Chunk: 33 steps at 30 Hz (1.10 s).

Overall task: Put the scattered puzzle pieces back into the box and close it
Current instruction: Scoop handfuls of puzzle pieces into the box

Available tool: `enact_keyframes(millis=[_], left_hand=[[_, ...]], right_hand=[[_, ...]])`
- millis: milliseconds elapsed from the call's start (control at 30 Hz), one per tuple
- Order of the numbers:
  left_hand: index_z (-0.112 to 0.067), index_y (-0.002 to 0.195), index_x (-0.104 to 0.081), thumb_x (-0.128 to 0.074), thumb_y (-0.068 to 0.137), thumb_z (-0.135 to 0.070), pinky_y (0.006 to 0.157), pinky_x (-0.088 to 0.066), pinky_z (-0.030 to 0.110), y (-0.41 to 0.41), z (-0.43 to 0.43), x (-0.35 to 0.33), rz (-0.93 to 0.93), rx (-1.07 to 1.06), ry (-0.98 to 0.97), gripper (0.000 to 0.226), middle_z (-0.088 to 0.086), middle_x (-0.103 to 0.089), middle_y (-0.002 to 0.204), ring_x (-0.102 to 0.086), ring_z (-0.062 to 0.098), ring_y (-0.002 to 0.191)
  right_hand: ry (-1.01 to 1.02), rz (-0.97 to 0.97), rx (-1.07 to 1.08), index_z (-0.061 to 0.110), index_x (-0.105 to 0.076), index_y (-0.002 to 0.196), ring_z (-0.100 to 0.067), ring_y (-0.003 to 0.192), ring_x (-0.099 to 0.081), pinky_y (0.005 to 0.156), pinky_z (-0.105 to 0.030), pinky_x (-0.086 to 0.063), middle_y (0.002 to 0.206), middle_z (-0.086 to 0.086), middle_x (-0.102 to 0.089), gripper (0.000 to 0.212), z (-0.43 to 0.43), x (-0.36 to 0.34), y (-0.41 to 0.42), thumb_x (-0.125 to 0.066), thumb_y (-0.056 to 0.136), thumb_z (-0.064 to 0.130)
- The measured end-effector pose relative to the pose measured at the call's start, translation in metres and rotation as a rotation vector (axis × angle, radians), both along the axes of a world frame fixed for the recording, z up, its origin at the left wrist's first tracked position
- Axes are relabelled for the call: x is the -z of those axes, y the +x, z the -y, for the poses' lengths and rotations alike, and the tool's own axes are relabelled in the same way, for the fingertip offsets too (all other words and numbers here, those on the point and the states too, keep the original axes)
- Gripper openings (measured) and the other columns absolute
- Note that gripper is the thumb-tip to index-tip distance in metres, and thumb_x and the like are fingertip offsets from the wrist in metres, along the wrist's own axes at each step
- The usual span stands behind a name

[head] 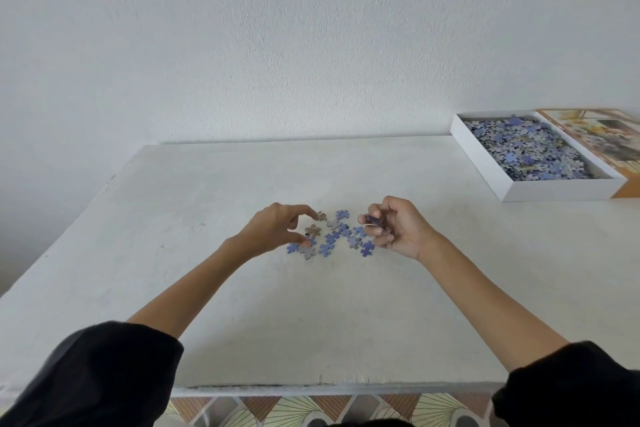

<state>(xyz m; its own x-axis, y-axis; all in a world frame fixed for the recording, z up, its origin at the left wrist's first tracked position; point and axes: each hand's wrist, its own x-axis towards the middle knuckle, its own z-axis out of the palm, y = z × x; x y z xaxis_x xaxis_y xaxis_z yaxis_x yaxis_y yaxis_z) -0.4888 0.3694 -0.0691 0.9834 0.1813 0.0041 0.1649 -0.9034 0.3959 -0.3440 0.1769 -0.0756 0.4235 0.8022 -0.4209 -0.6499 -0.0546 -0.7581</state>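
Scattered puzzle pieces (332,237): a small loose cluster, mostly blue-backed with a few brown or grey, lying flat on the tabletop (242,305) between the two hands.
Box (554,191): white tray at the right rear of the tabletop, well apart from the cluster, uncovered and already holding a deep layer of pieces.
Lid (595,128): picture side up along the far side of the box; whether it touches the tray or runs partly under it cannot be told.
Left hand (277,229): grip apart, forefinger and thumb spread. The forefinger tip is at a brown piece (322,216) on the cluster's far edge and nothing is held.
Right hand (398,229): grip clamped on gathered pieces (372,220), fingers curled round a small stack, hovering just beside the cluster.
Handling, judged: thin, stiff card, very light. Pieces lying flat give no edge to catch, so fingertips will tend to skate over them.
Hold point, judged: pinch across a knob or outer edge, or slide a piece off its neighbours until an edge lifts.
Risk, judged: a stack in curled fingers can shed pieces on the carry across to the box, and overlapped pieces may drag one another.
Remaining, judged: the cluster is not yet cleared and the lid is still to go on.
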Motion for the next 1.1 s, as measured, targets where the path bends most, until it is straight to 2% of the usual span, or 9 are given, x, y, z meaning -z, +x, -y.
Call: enact_keyframes(millis=[100, 267, 400, 467, 600, 767, 867, 1033, 1100], left_hand=[[-0.029, 0.124, -0.057, -0.069, 0.080, -0.027, 0.050, -0.019, 0.021, 0.006, -0.002, 0.000, -0.102, 0.032, -0.035, 0.046, -0.005, -0.029, 0.054, -0.023, 0.009, 0.051], [-0.026, 0.111, -0.065, -0.073, 0.076, -0.028, 0.051, -0.018, 0.021, 0.011, -0.005, 0.000, -0.050, 0.051, -0.001, 0.036, -0.008, -0.031, 0.054, -0.023, 0.007, 0.050], [-0.018, 0.105, -0.064, -0.076, 0.073, -0.028, 0.052, -0.020, 0.021, 0.016, -0.005, -0.004, -0.113, 0.053, -0.031, 0.035, -0.008, -0.035, 0.059, -0.027, 0.005, 0.052], [-0.018, 0.098, -0.062, -0.078, 0.071, -0.026, 0.053, -0.024, 0.021, 0.021, -0.005, -0.007, -0.152, 0.036, -0.050, 0.033, -0.010, -0.037, 0.063, -0.031, 0.004, 0.055], [-0.017, 0.076, -0.059, -0.079, 0.071, -0.022, 0.053, -0.026, 0.023, 0.027, -0.004, -0.011, -0.211, 0.028, -0.093, 0.021, -0.009, -0.038, 0.053, -0.033, 0.007, 0.050], [-0.015, 0.082, -0.058, -0.066, 0.085, -0.024, 0.053, -0.028, 0.014, 0.021, -0.003, -0.014, -0.160, 0.080, -0.098, 0.012, -0.011, -0.045, 0.059, -0.036, 0.002, 0.052], [-0.014, 0.084, -0.053, -0.050, 0.095, -0.023, 0.050, -0.029, 0.011, 0.014, 0.000, -0.018, -0.157, 0.061, -0.430, 0.015, -0.011, -0.044, 0.062, -0.036, 0.001, 0.050], [-0.016, 0.066, -0.038, -0.033, 0.096, -0.017, 0.032, -0.014, 0.012, 0.009, 0.001, -0.016, -0.164, -0.283, -1.491, 0.031, -0.007, -0.035, 0.055, -0.023, 0.002, 0.037], [-0.016, 0.059, -0.037, -0.036, 0.096, -0.021, 0.028, -0.014, 0.010, 0.007, -0.001, -0.013, -0.091, -0.380, -1.716, 0.037, -0.005, -0.032, 0.054, -0.025, 0.002, 0.034]], right_hand=[[-0.043, 0.147, 0.017, 0.010, -0.047, 0.068, -0.006, 0.033, -0.029, 0.029, -0.013, -0.017, 0.049, 0.001, -0.046, 0.024, 0.000, -0.002, 0.000, -0.029, 0.085, 0.009], [-0.162, 0.393, 0.014, 0.012, -0.066, 0.102, -0.004, 0.034, -0.026, 0.033, -0.015, -0.018, 0.042, 0.007, -0.040, 0.018, 0.007, 0.001, 0.004, -0.057, 0.088, 0.020], [-0.413, 1.083, -0.081, 0.018, -0.072, 0.088, -0.004, 0.038, -0.046, 0.047, -0.013, -0.037, 0.038, 0.007, -0.053, 0.020, 0.011, 0.006, 0.004, -0.077, 0.071, 0.027], [-0.468, 1.271, -0.107, 0.021, -0.072, 0.085, -0.002, 0.038, -0.049, 0.051, -0.017, -0.040, 0.040, 0.007, -0.054, 0.022, 0.008, 0.007, 0.003, -0.080, 0.067, 0.030], [-0.554, 1.379, -0.187, 0.020, -0.070, 0.080, -0.002, 0.040, -0.049, 0.047, -0.020, -0.034, 0.047, 0.006, -0.055, 0.018, 0.001, -0.002, 0.002, -0.080, 0.068, 0.029], [-0.607, 1.318, -0.338, 0.011, -0.068, 0.084, -0.010, 0.052, -0.051, 0.051, -0.021, -0.037, 0.056, 0.004, -0.055, 0.017, -0.006, -0.013, 0.002, -0.077, 0.071, 0.017], [-0.642, 1.364, -0.372, 0.012, -0.067, 0.084, -0.009, 0.052, -0.049, 0.048, -0.020, -0.035, 0.059, 0.005, -0.053, 0.015, -0.008, -0.016, 0.002, -0.074, 0.071, 0.018], [-0.618, 1.629, -0.368, 0.015, -0.065, 0.084, -0.008, 0.055, -0.049, 0.049, -0.019, -0.036, 0.063, 0.007, -0.053, 0.014, -0.007, -0.009, 0.002, -0.069, 0.072, 0.023], [-0.574, 1.680, -0.311, 0.012, -0.066, 0.083, -0.011, 0.056, -0.052, 0.052, -0.021, -0.038, 0.065, 0.004, -0.058, 0.011, -0.007, -0.005, 0.002, -0.065, 0.074, 0.019]])
